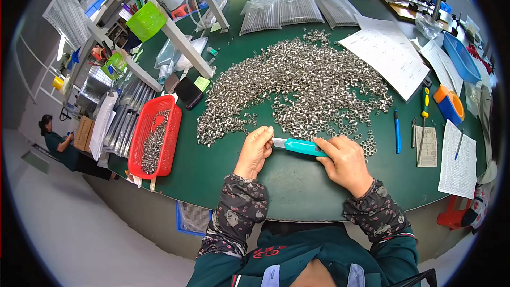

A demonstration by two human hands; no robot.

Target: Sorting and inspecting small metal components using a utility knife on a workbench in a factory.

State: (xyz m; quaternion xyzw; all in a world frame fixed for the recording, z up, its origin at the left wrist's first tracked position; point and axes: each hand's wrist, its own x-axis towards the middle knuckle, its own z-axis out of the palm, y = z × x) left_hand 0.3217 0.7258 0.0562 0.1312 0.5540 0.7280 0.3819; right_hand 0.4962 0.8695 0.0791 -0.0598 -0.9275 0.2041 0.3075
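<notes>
My right hand [345, 162] is closed round the back end of a teal utility knife [304, 147], held level over the near part of the green table. The knife's pale blade end points left and reaches the fingertips of my left hand [256, 152]. Thumb and finger there are pinched together right at the tip; whatever may be between them is too small to make out. Just beyond both hands spreads a large heap of small shiny metal rings [319, 85], loose on the table. Some stray rings [367, 143] lie close to my right hand.
A red basket [173, 146] with more metal pieces stands at left. Bagged rods [297, 9] lie at the back. Right of the heap are paper sheets [393, 64], a blue pen [397, 132], a yellow-handled screwdriver [425, 102] and a tape roll [449, 104]. A shelf post [186, 48] rises at left.
</notes>
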